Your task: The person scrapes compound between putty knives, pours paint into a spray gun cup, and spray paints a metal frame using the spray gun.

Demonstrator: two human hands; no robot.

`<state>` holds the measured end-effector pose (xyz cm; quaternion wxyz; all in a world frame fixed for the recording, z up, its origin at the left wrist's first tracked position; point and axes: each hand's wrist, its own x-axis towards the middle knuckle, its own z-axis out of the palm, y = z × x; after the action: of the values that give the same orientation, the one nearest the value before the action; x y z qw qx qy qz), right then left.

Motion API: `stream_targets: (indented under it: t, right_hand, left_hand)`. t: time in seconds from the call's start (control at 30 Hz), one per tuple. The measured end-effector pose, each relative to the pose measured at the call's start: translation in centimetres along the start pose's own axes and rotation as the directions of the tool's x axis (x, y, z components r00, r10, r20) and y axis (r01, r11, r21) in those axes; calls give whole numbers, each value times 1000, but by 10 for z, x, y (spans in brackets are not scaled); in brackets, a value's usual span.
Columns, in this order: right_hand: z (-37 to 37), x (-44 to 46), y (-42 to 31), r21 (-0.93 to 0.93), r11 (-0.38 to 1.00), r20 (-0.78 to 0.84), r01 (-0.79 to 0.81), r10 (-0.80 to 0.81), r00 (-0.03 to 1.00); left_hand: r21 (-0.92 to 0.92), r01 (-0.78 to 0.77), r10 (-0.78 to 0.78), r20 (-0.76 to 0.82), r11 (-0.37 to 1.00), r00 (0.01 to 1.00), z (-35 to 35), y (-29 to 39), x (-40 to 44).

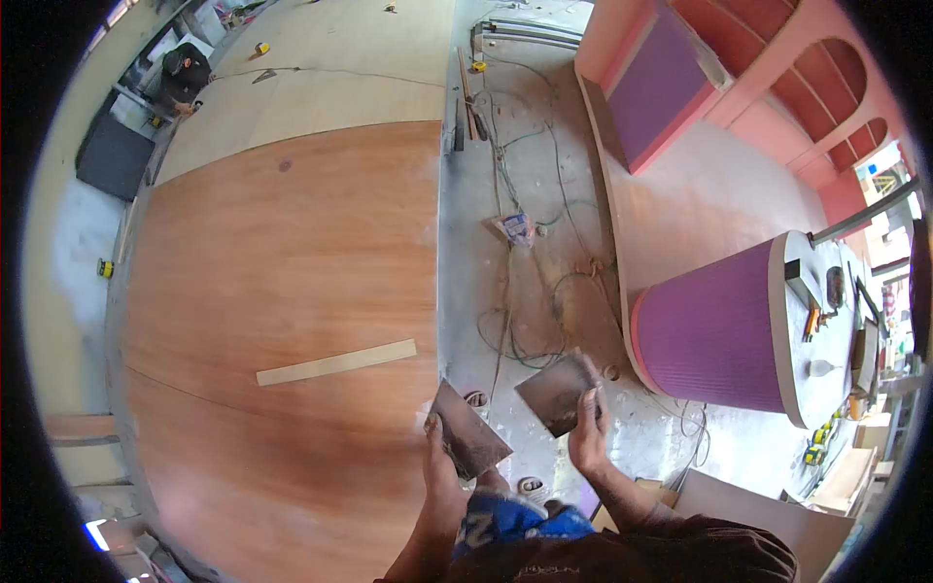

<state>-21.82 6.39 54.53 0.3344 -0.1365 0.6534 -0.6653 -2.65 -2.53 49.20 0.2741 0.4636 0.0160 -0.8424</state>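
Observation:
My left hand (442, 462) is closed on a dark flat rectangular plate (471, 434), held tilted near the right edge of a large brown wooden panel (292, 262). My right hand (589, 437) grips a second dark flat plate (556, 393), with a thicker block-like edge along its far right side. The two plates are apart, with the floor and my feet showing between and below them. On the brown panel, left of my left hand, lies a pale wooden strip (336, 362).
A purple ribbed counter (714, 330) with tools on its top stands at right, before pink arched shelving (816, 87). Cables (510, 340) and a plastic packet (517, 229) lie on the grey floor. Another person (185, 73) is at the far left, beside pale boards (330, 97).

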Motion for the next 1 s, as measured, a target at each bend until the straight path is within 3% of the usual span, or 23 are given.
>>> stream_targets:
  t: [0.03,0.1,0.17,0.23,0.27,0.33,0.37,0.43,0.47,0.5,0.57,0.6,0.77,0.83,1.0]
  right_hand:
    - [1,5,-21,-213,970,8,118,-119,993]
    - [-10,4,-35,-374,919,-52,123,-153,987]
    - [-24,7,-40,-265,960,-136,94,-134,982]
    - [-43,7,-39,-59,996,-272,73,-86,958]
    - [-57,5,-32,-58,997,-285,52,-67,956]
    - [-86,0,-22,-276,953,-519,-129,-34,854]
    - [-100,-5,-23,-279,946,-523,-164,-7,852]
    - [-122,2,-29,87,996,-455,-36,72,888]
    - [-141,-3,-13,-175,984,-491,-27,-63,869]
    - [-148,-8,-21,-179,982,-483,-62,-33,875]
    - [-161,2,-39,79,997,-604,26,27,797]
    - [-182,-2,-39,114,993,-525,43,23,851]
    - [-234,-4,-64,87,993,-508,81,-26,861]
    - [-245,-7,-76,5,996,-542,84,-68,838]
    - [-252,-13,-103,11,990,-461,142,-121,879]
  left_hand:
    - [4,-68,67,39,998,997,22,13,-13]
    - [29,-52,52,-6,998,999,59,41,-40]
    - [53,-38,41,-47,998,998,58,55,-41]
    - [156,-300,309,-35,941,950,20,66,-17]
    - [169,-284,296,-49,944,954,21,74,-24]
    - [179,-333,351,-85,926,932,32,84,-36]
    - [190,-314,339,-116,930,934,31,85,-42]
    - [210,-372,411,-188,904,892,38,82,-45]
    - [216,-364,408,-219,906,886,42,74,-50]
    - [216,-390,432,-203,895,878,47,66,-58]
    - [210,-425,462,-184,881,868,60,46,-66]
    - [158,-430,454,-174,889,874,66,33,-72]
    - [-11,-401,392,-194,916,899,74,-9,-80]
    - [43,-447,449,-105,893,887,76,-22,-93]
    - [35,-438,439,-87,898,894,135,-54,-143]
